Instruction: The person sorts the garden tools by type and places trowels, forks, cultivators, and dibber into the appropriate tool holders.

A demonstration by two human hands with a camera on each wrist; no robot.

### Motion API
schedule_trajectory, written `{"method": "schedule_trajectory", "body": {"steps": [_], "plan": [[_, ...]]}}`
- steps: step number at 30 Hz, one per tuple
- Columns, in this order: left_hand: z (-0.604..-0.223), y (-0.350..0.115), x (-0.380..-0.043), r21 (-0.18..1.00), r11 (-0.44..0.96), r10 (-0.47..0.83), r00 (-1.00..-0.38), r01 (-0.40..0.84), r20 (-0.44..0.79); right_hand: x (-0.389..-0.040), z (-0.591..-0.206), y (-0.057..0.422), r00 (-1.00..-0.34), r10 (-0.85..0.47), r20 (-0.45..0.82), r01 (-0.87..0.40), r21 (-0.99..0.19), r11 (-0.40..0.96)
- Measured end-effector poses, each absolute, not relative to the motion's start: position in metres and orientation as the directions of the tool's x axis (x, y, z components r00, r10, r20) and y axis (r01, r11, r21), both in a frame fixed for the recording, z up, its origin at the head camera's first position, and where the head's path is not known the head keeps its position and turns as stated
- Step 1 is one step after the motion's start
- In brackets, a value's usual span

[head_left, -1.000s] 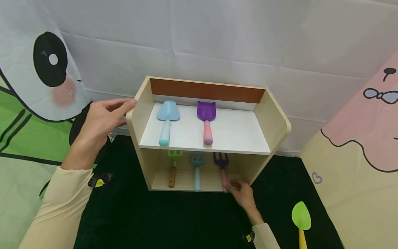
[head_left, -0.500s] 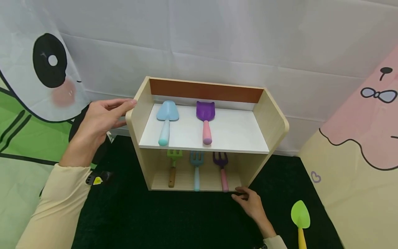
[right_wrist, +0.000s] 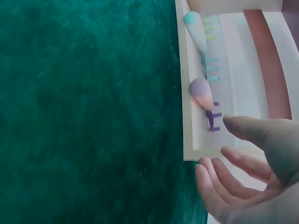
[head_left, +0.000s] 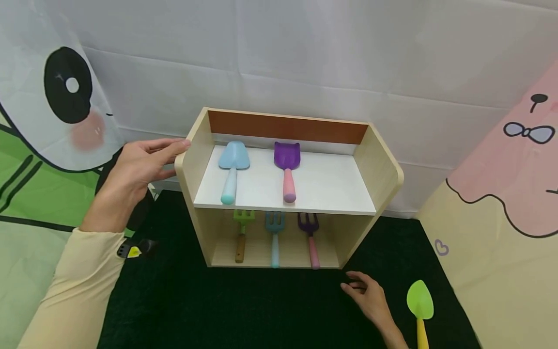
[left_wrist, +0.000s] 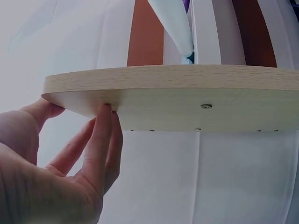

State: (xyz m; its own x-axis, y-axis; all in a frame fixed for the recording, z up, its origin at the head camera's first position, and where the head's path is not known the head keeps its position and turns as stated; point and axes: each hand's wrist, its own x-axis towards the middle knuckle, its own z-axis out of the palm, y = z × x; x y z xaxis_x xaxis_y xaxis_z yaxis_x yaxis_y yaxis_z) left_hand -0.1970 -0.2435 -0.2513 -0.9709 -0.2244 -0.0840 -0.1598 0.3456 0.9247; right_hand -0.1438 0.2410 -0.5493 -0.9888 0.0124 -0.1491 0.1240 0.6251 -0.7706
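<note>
My left hand [head_left: 141, 162] holds the front edge of the left side panel of a small two-tier wooden shelf [head_left: 388, 177]. In the left wrist view its fingertips [left_wrist: 106, 112] press the panel's outer face, the thumb at the edge. On the upper board lie a blue trowel [head_left: 234, 155] and a purple shovel [head_left: 287, 155] with a pink handle. Below lie a green hand fork [head_left: 241, 242] with a brown handle, a blue hand fork [head_left: 275, 242] and a purple hand fork [head_left: 312, 247]. My right hand [head_left: 368, 298] hovers off the lower right corner, fingers loosely bent, holding nothing.
A green trowel [head_left: 420, 300] with a yellow handle lies on the dark green cloth [head_left: 244, 310] at the right. White fabric [head_left: 305, 58] hangs behind the shelf, with cartoon-printed cloth on both sides.
My right hand has let go of the purple fork's pink handle and drawn away to the lower right. The left hand stays on the side panel.
</note>
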Motion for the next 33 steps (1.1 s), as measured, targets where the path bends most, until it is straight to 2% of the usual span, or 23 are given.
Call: {"method": "schedule_trajectory", "body": {"steps": [19,33], "plan": [[-0.250,-0.247,-0.198,0.939,0.286,-0.182,-0.973,-0.190,-0.141,-0.115,-0.551,0.290,-0.987,0.039,-0.155,0.138,-0.704,0.696],[-0.250,-0.249,-0.200,0.950,0.242,-0.157,-0.974,-0.196,-0.161,-0.100,-0.552,0.328,-0.956,0.093,-0.279,0.266,-0.682,0.682]]}}
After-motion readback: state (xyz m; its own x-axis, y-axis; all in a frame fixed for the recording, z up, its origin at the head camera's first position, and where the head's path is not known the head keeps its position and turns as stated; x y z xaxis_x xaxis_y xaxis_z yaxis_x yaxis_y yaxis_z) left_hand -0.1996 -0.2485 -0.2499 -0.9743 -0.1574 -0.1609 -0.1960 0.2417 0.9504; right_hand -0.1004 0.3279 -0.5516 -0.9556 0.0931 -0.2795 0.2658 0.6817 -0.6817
